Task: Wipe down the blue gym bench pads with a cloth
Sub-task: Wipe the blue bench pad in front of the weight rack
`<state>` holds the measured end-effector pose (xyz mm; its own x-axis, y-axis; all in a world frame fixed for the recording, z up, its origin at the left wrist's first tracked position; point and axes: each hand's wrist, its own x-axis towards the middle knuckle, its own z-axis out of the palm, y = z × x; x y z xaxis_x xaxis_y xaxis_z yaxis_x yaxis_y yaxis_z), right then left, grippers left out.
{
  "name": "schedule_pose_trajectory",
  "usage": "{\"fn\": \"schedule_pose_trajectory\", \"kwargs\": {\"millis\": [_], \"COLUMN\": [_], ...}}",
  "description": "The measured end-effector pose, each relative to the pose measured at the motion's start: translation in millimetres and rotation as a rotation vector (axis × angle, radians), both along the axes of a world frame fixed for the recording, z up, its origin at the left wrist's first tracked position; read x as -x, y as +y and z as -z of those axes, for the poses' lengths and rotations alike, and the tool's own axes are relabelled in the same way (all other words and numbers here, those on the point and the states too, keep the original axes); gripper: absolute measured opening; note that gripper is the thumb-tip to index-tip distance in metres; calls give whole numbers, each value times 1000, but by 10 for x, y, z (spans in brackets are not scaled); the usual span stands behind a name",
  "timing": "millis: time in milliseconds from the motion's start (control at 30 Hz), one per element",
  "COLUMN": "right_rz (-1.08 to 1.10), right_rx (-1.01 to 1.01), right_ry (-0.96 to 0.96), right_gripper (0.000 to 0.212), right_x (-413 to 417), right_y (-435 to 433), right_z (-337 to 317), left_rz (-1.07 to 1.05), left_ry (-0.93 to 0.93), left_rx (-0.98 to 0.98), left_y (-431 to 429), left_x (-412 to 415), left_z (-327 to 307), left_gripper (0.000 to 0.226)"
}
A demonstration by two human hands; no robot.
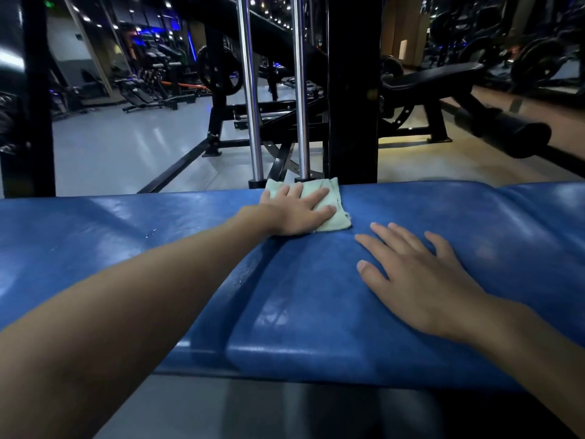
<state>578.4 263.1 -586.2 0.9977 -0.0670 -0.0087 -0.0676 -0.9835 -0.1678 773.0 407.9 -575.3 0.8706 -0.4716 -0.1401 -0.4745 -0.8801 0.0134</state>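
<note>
A blue padded gym bench [316, 312] runs across the view, split by a seam into a left pad [110, 223] and a right pad [459, 213]. A pale green folded cloth [334, 198] lies at the far edge of the bench near the seam. My left hand [297, 213] presses flat on the cloth with straight fingers. Flat on the right pad, closer to me, rests my right hand [421, 280] with fingers spread and holding nothing. A few water droplets show on the left pad.
Directly behind the cloth stand two chrome guide rods [253, 106] and a black machine upright [353, 90]. A black bar with a roller [503, 128] juts in at the right. Other benches and weight machines stand farther back on the grey floor.
</note>
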Motion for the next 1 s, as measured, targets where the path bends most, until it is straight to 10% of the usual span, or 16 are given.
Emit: {"fn": "schedule_pose_trajectory", "kwargs": {"millis": [433, 1000], "right_rz": [9, -28], "right_rx": [31, -8], "right_ry": [-1, 18], "right_gripper": [56, 58], "right_x": [-2, -119], "right_y": [66, 187], "right_z": [-139, -2], "left_rz": [122, -34], "left_ry": [-67, -13], "left_rx": [-14, -1], "left_y": [790, 109], "left_x": [1709, -298], "left_z": [8, -49], "left_gripper": [64, 69]}}
